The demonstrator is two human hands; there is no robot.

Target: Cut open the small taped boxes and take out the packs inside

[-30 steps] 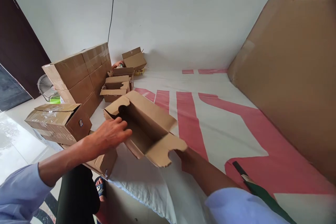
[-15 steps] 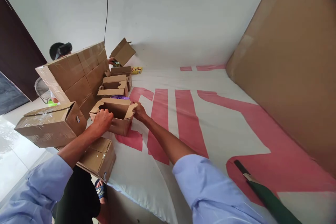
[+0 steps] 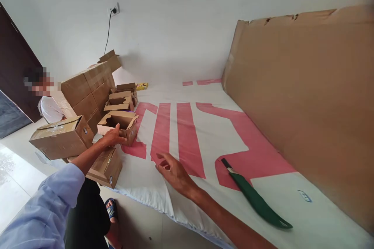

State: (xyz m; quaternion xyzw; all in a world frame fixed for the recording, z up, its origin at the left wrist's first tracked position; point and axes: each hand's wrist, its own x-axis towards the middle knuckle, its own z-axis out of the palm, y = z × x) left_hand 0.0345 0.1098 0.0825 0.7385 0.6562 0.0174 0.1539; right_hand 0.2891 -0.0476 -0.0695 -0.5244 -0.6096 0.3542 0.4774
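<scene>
An open cardboard box (image 3: 131,134) with raised flaps stands on the cloth-covered surface left of centre. Against its near side lies my left hand (image 3: 113,137), fingers apart and touching the cardboard. My right hand (image 3: 173,171) hovers over the red and white cloth (image 3: 187,140), open and holding nothing, well apart from the box. Just below my left hand is a closed carton (image 3: 106,167). Another taped carton (image 3: 62,137) sits to the left of it.
More open boxes (image 3: 119,103) line up behind, beside a stacked carton block (image 3: 87,93). A yellow packet (image 3: 142,86) lies at the back. A person (image 3: 49,105) is at far left. At right are a large cardboard sheet (image 3: 298,93) and a long curved green object (image 3: 257,198).
Both hands have let go of the open box's rim. My right hand has drawn back toward me; my left has slid down to the box's near side. The view has turned right.
</scene>
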